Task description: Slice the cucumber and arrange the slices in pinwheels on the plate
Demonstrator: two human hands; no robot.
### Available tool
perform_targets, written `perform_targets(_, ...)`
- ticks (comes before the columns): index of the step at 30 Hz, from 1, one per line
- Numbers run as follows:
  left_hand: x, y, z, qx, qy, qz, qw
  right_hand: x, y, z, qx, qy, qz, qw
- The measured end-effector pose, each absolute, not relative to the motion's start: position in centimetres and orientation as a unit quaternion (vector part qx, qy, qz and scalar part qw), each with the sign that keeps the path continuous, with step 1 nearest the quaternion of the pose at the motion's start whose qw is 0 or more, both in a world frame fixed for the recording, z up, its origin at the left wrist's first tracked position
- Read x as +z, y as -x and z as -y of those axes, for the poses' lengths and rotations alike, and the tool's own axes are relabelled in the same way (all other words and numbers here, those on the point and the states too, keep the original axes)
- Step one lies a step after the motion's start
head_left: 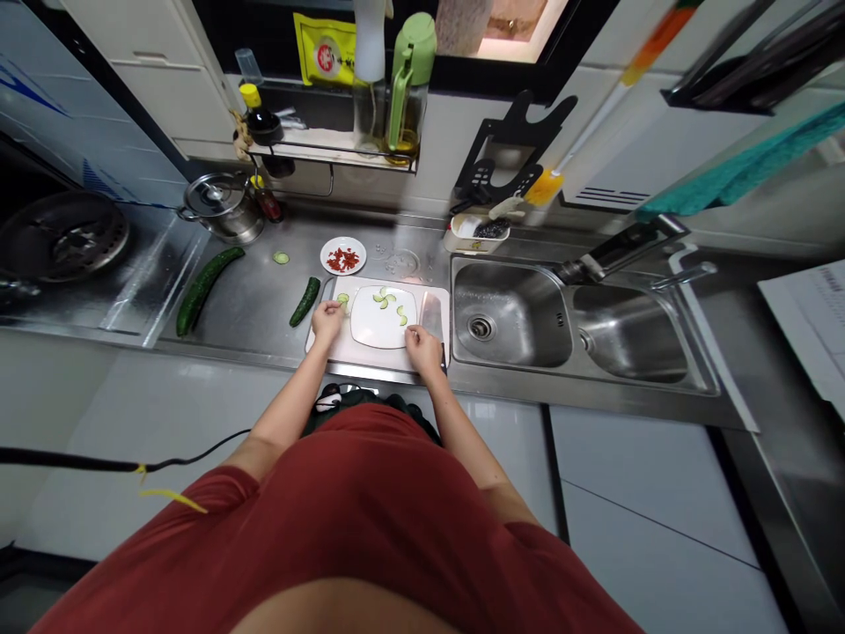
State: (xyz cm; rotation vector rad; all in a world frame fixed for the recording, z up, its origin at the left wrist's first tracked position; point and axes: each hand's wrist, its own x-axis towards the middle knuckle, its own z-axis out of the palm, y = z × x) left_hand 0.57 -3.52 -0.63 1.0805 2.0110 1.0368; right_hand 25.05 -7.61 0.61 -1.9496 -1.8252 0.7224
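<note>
A white square plate (384, 333) lies on a pale cutting board (336, 352), with several thin cucumber slices (383, 299) arranged on it in curved shapes. Left of the plate, my left hand (328, 323) has its fingertips pinched at a few cucumber slices on the board. My right hand (424, 350) is closed by the plate's lower right edge, thumb and fingers together; what they hold, if anything, is too small to make out. Beside that hand lies a knife (431, 310), its dark handle partly hidden.
A cut cucumber (304, 302) and a longer whole one (206, 291) lie to the left. Behind the board are a small plate of red pieces (342, 256) and a cucumber end (281, 258). A double sink (511, 348) adjoins on the right; a pot (224, 207) stands back left.
</note>
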Motion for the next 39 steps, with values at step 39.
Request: perform_targets(39,9.7,-5.3,5.1,0.415,-0.332,-0.523,0.667,10.9,-20.5,4.0,0.454,0.471,0.569,0.498)
